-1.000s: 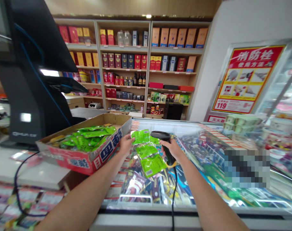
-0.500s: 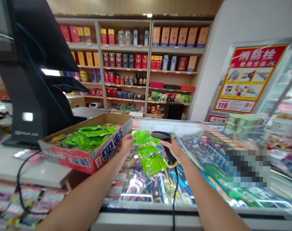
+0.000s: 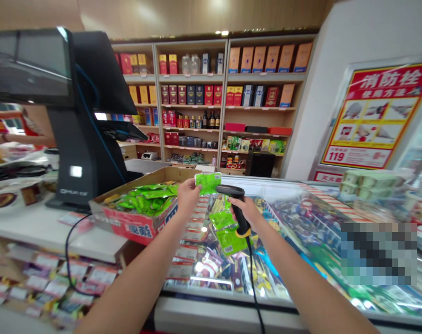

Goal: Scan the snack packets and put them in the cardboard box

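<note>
My left hand [image 3: 187, 195] is closed on the top of a strip of green snack packets [image 3: 208, 182]; the lower packets [image 3: 227, 237] hang down over the glass freezer lid [image 3: 301, 208]. My right hand [image 3: 247, 213] grips a black barcode scanner [image 3: 232, 192], its head just under the top packet. The scanner's black cable [image 3: 253, 287] drops toward the near edge. To the left an open cardboard box [image 3: 141, 225] holds several more green packets [image 3: 144, 199].
A black checkout terminal [image 3: 82, 139] with a screen stands on the white counter [image 3: 40, 227] at left. Shelves of boxed goods and bottles [image 3: 204, 97] fill the back wall. A red poster [image 3: 378, 116] hangs at right. Stacked tubs [image 3: 367, 181] sit on the freezer.
My left hand has raised the packet strip higher and the scanner followed it up. The camera has turned left and up, bringing the terminal screen into view.
</note>
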